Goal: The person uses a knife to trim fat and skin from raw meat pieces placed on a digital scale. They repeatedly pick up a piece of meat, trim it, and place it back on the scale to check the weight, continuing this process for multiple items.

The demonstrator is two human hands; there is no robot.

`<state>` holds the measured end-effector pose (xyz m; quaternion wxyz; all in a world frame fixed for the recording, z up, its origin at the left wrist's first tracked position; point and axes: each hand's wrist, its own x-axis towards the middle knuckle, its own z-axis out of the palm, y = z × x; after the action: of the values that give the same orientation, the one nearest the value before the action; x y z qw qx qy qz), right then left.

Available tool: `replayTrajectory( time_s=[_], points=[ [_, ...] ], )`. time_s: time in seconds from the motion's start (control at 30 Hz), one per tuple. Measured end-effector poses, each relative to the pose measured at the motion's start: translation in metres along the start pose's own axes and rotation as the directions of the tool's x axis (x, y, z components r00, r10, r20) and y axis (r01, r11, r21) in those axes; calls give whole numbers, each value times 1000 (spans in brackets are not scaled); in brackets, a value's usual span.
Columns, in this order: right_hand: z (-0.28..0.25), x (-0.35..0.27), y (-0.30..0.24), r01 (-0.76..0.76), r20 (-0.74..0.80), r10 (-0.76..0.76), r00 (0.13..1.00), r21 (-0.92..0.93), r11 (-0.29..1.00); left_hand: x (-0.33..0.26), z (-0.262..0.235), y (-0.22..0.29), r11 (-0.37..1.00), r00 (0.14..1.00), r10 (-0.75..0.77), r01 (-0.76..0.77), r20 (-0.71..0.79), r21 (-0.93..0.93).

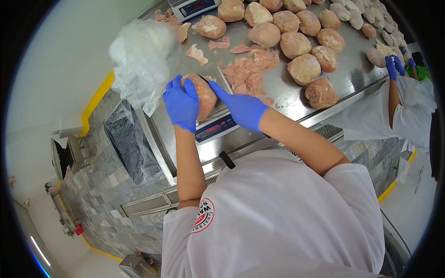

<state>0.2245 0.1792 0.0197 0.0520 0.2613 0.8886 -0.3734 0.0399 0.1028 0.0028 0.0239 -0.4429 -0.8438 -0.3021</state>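
Note:
My left hand point(181, 103), in a blue glove, grips the left side of a round lump of pinkish meat point(206, 99). The lump rests over a digital scale point(215, 128), whose front panel shows below it. My right hand point(243, 107), also gloved in blue, is closed around a knife point(204, 78). Its dark, thin blade reaches to the top of the lump; the handle is mostly hidden in my fist. Just right of the scale lies a pile of thin meat trimmings point(248, 74).
Several more meat lumps point(303, 69) cover the steel table point(345, 76). A second scale point(192, 8) stands at the back. A clear plastic bag point(141, 60) hangs over the left edge. Another person's blue-gloved hands point(394, 66) are beside pale pieces point(371, 16) at far right.

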Motion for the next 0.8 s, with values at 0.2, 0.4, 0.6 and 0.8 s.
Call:
replayTrajectory(
  time_s=[0.2, 0.4, 0.6, 0.8],
  points=[
    [7, 44, 36, 144, -84, -132, 988, 168, 975, -6, -3, 0, 997, 997, 66, -65, 25, -47],
    [-46, -22, 44, 44, -108, -39, 993, 49, 998, -4, -19, -2, 982, 960, 171, -146, -220, 123],
    [-68, -71, 19, 104, 40, -99, 994, -182, 978, -18, -13, 23, 989, 988, -145, 146, 43, -8],
    [-40, -39, 22, 151, -20, -159, 987, -214, 965, -16, -7, 19, 993, 991, -120, 121, 64, -5]
  ],
)
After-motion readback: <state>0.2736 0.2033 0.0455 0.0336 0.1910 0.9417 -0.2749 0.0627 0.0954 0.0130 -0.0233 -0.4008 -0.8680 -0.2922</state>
